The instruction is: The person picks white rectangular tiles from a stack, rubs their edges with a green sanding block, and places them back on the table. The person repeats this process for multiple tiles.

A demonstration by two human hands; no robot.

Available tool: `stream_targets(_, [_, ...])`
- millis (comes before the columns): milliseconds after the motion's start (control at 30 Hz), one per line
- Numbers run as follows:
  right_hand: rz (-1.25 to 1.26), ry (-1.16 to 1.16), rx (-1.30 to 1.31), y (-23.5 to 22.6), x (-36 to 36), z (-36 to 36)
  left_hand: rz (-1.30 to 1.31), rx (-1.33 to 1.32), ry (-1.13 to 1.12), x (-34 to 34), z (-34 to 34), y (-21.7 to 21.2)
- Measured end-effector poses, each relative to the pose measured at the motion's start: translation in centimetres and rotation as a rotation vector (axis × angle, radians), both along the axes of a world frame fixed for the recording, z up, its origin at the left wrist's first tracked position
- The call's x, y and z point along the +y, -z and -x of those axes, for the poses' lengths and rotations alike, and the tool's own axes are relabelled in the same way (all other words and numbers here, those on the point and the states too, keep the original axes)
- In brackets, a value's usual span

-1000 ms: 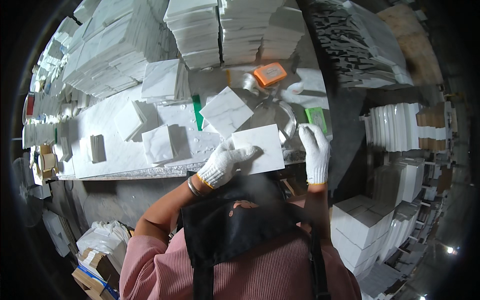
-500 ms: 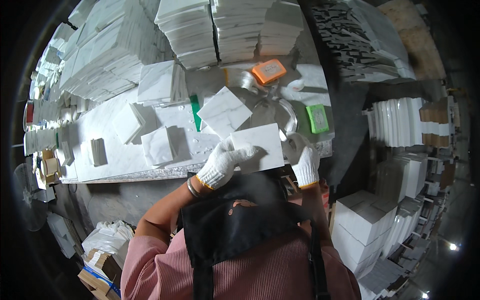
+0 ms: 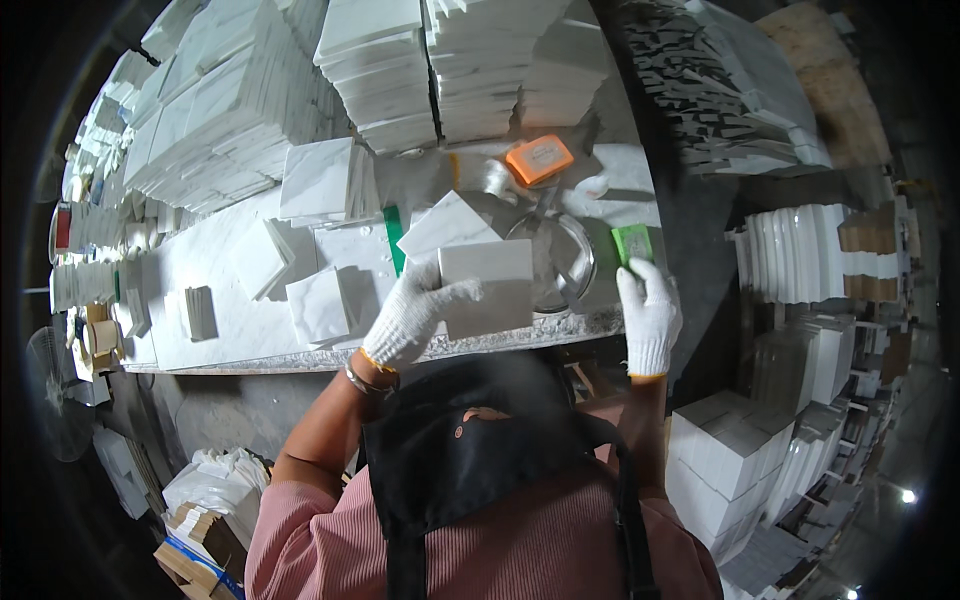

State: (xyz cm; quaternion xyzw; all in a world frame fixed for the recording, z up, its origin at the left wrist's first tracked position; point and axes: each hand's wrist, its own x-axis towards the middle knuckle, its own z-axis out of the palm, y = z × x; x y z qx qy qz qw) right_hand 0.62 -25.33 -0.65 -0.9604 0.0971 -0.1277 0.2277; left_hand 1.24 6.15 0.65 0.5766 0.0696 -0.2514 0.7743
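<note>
My left hand (image 3: 412,310), in a white knit glove, grips a white marble tile (image 3: 487,287) at its left edge, with the thumb across its face. Behind it, another tile (image 3: 450,222) lies turned cornerwise on the table, partly covered by the held one. My right hand (image 3: 651,312), gloved too, reaches to a green rectangular block (image 3: 632,243). Its fingertips are at the block's near edge, apart from one another and not closed around it. Between the hands stands a round shallow metal dish (image 3: 583,265) with whitish pieces in it.
An orange block (image 3: 539,159) lies behind the dish. A green strip (image 3: 393,240) is left of the turned tile. Small tile stacks (image 3: 318,307) stand on the table's left side, and tall stacks (image 3: 375,80) line its back. White boxes (image 3: 728,450) are piled at the right.
My right hand has moved right, from the tile's right edge to the green block. The tile has shifted left and tipped in my left hand.
</note>
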Motion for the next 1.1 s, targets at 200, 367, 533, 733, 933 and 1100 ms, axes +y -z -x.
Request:
stream_targets(200, [0.332, -0.028, 0.078, 3.8, -3.3, -3.5, -0.377, -0.189, 0.041, 1.3, -3.3, -0.1])
stream_targets(367, [0.377, -0.059, 0.188, 5.5, -4.1, -5.0, -0.755, -0.262, 0.037, 2.0, -2.9, 0.4])
stream_targets(533, [0.278, -0.051, 0.208, 5.3, -4.4, -4.8, -1.234, -0.677, 0.192, 3.0, -2.2, -0.7])
stream_targets(733, [-0.617, 0.006, -0.021, 0.8, -1.0, -2.8, -1.259, -0.946, 0.459, 3.1, -3.6, 1.5])
stream_targets(933, [-1.432, -0.056, 0.181, 0.1, 7.0, -1.5, -1.126, -0.975, 0.377, 1.7, -4.1, 1.9])
stream_targets(1100, [-1.220, -0.129, 0.176, 1.2, 10.6, -1.4, -1.142, -1.049, 0.277, 1.6, -3.6, 3.4])
